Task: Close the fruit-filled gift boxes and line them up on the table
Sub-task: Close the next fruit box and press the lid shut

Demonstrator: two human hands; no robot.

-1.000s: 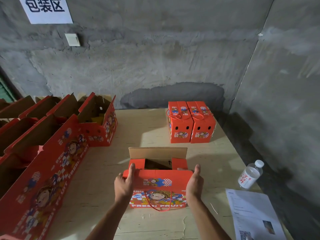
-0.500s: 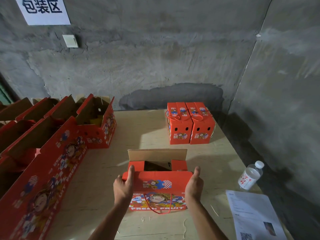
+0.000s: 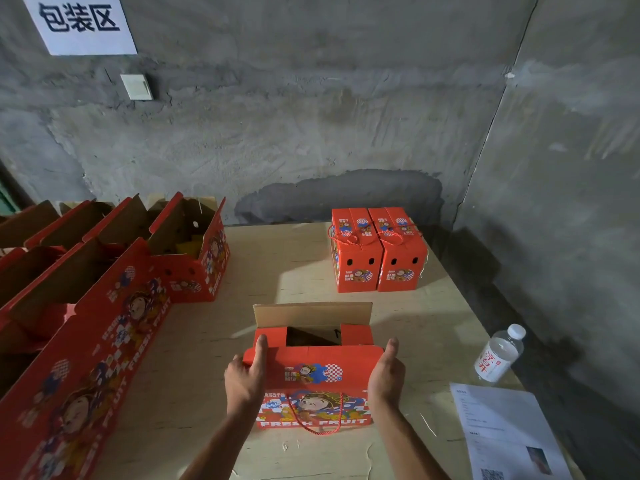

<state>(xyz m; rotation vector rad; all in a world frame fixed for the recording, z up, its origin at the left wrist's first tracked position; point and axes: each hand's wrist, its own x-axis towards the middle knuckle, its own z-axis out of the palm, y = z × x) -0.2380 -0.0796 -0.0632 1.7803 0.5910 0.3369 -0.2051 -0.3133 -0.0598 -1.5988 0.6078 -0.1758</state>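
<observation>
A red fruit gift box (image 3: 313, 407) with a cartoon print and a red cord handle stands at the near middle of the wooden table (image 3: 277, 258). Its brown rear flap (image 3: 311, 314) stands upright and the two side flaps are folded in. The dark inside shows between them. My left hand (image 3: 244, 375) grips the left end of the red front flap, thumb lying on top. My right hand (image 3: 386, 374) grips the flap's right end the same way. Two closed red boxes (image 3: 377, 258) stand side by side at the table's far right.
Several open red boxes (image 3: 194, 251) with raised flaps crowd the left side, one large one (image 3: 97, 341) close to my left arm. A water bottle (image 3: 498, 355) and a printed sheet (image 3: 502, 431) lie at the right edge. Concrete walls close the back and right.
Both hands keep the same hold on the front flap. Only the view has shifted slightly.
</observation>
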